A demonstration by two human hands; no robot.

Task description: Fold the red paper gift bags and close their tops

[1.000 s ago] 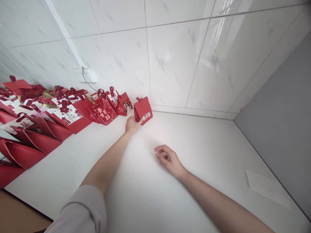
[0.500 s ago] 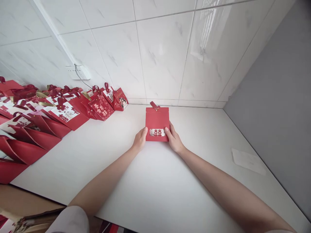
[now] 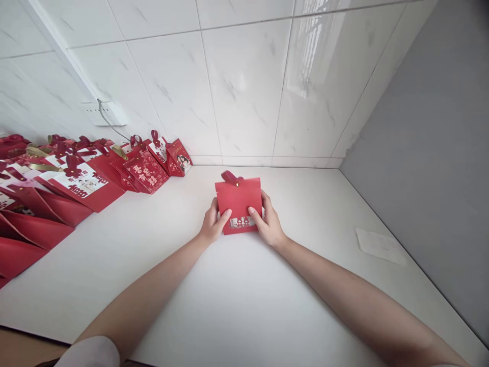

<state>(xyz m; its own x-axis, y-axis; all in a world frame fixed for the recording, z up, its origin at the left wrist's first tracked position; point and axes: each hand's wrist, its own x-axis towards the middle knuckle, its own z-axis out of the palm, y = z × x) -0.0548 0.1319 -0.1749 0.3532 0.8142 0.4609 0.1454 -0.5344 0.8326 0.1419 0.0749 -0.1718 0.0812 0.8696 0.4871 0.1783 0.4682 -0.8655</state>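
Between my two hands is a red paper gift bag (image 3: 240,199) with a dark red ribbon loop (image 3: 230,177) at its top edge. A cut-out window (image 3: 241,222) low on its face shows a white and red pattern. My left hand (image 3: 215,220) grips the left side, thumb lying on the front. On the right side my right hand (image 3: 268,219) is closed around the edge, its thumb beside the window. The fingers behind the bag are mostly hidden.
Several red and white gift bags (image 3: 147,171) with ribbon loops crowd the left of the white table (image 3: 214,295). A wall socket (image 3: 103,113) with a cable sits above them. A pale flat sheet (image 3: 380,245) lies at right, near a grey panel (image 3: 431,153). Tiled wall stands behind.
The bag has come slightly nearer and tilted, its top edge now slanting. Both thumbs have moved inward over its front. The whole view has shifted a little.
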